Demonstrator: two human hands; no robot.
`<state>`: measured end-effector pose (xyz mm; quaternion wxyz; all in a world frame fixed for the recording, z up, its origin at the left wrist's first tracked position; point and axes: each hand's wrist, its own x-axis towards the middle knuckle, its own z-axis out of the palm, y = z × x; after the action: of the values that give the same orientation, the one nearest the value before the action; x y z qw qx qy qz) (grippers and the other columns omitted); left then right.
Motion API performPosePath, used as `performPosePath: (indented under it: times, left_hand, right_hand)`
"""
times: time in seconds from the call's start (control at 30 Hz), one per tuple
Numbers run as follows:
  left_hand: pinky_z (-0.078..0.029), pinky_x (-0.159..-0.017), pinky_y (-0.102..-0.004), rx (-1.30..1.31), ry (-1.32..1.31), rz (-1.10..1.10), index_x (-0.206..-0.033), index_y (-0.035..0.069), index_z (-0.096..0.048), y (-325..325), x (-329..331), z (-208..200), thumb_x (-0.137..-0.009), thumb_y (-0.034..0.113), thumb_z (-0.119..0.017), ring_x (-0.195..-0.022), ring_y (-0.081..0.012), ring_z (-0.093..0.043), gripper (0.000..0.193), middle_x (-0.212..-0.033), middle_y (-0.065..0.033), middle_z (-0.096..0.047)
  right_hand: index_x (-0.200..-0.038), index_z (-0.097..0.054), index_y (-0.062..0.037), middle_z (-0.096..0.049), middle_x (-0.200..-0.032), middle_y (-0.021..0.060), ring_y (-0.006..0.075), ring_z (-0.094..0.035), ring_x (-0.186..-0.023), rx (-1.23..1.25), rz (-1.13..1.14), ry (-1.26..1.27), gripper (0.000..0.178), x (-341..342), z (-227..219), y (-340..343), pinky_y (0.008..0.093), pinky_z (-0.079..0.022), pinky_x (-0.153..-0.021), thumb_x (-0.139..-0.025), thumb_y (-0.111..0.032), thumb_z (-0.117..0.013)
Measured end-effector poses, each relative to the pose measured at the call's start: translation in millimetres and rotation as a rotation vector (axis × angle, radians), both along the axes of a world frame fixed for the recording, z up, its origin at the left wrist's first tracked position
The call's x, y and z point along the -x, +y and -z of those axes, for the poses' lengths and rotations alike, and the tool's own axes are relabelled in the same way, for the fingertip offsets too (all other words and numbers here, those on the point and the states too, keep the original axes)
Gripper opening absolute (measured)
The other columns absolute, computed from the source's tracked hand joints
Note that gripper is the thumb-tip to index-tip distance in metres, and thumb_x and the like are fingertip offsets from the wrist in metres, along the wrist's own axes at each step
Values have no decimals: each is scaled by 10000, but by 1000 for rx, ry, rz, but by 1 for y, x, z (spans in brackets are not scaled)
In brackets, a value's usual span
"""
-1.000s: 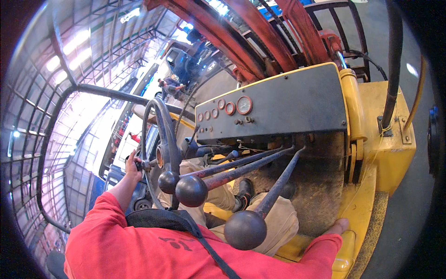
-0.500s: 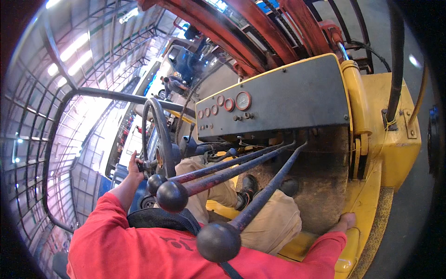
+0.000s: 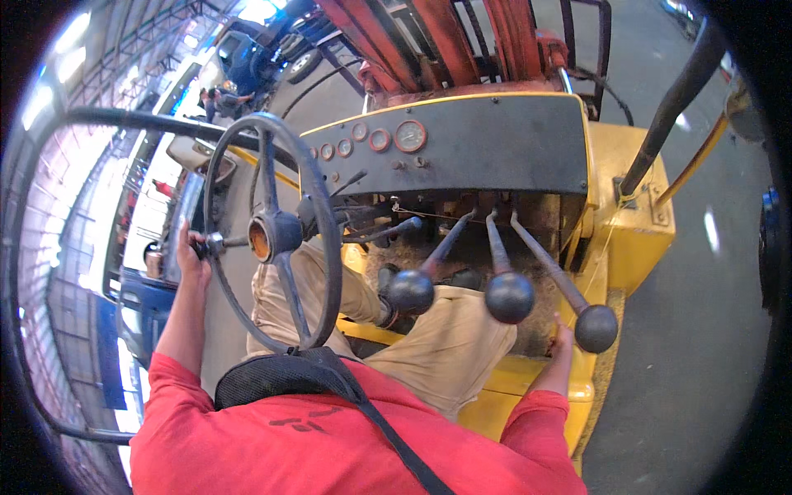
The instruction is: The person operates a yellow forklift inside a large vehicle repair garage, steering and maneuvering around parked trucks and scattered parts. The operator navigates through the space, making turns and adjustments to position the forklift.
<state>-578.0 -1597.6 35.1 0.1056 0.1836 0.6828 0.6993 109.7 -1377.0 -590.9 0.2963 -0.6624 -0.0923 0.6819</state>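
My left hand (image 3: pixel 191 254) is closed round the small knob (image 3: pixel 214 241) on the left side of the black steering wheel (image 3: pixel 330 247). The wheel's hub shows an orange-brown centre. My right hand (image 3: pixel 562 339) is low on the right, over the edge of the yellow vehicle body (image 3: pixel 536 375), with a finger stretched upward and the others partly hidden. It seems to hold nothing. Close beside it is the round black knob of the right lever (image 3: pixel 596 328). The middle lever (image 3: pixel 509 297) and left lever (image 3: pixel 411 291) stand in front of my knees, untouched.
Ahead is a dark dashboard (image 3: pixel 462 148) with several red-rimmed gauges. Beyond it rises a red mast (image 3: pixel 445 41). A black frame bar (image 3: pixel 165 121) bends round my left, and a dark post (image 3: pixel 672 107) stands at right. Another person (image 3: pixel 227 101) is near parked vehicles, far left.
My view has swung and levelled, so the wheel and levers show more squarely. My right hand has come up off the yellow side beside the floor. My left hand stays at the wheel knob.
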Motion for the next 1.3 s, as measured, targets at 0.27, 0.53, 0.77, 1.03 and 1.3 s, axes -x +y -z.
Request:
performPosePath:
  times: [0.27, 0.53, 0.77, 1.03, 1.3]
  left_hand:
    - [-574, -582, -448, 27, 95, 121, -728, 151, -592, 70, 43, -8, -965, 455, -731, -650, -226, -667, 410, -697, -29, -593]
    - [-511, -693, -337, 58, 101, 111, -733, 127, -646, 54, 20, 0, -928, 455, -775, -696, -161, -594, 403, -727, -18, -605]
    - [-548, -670, -354, 68, 105, 86, -722, 127, -628, 49, 27, 2, -926, 457, -774, -670, -172, -622, 415, -710, -13, -593]
    - [-504, -713, -320, 10, 97, 152, -723, 137, -629, 81, 14, -7, -941, 443, -761, -701, -151, -588, 398, -718, -2, -581]
    - [-429, -676, -288, 9, 175, 97, -694, 127, -623, 69, 12, 2, -929, 421, -772, -677, -115, -548, 406, -711, 11, -579]
  right_hand:
    - [-1459, -305, -84, -563, -963, 139, 199, -432, -533, -42, -44, -417, 1000, 1, 41, 18, 375, -366, -452, -765, -514, -882]
    - [-1633, -35, -112, -507, -1455, 264, 360, -628, -920, -31, -31, -296, 1262, 9, -12, 16, 479, -472, -564, -767, -412, -903]
    - [-1618, -70, -104, -534, -1347, 290, 347, -612, -773, -12, -89, -276, 1186, 11, -20, 11, 433, -436, -495, -808, -443, -867]
    - [-1599, -121, -120, -528, -1320, 276, 329, -584, -714, 11, -43, -321, 1129, -4, 35, 19, 458, -472, -499, -818, -487, -849]
    - [-1631, -59, -160, -429, -1434, 282, 434, -602, -848, 42, -148, -234, 1225, -15, 29, 17, 487, -535, -587, -782, -560, -846]
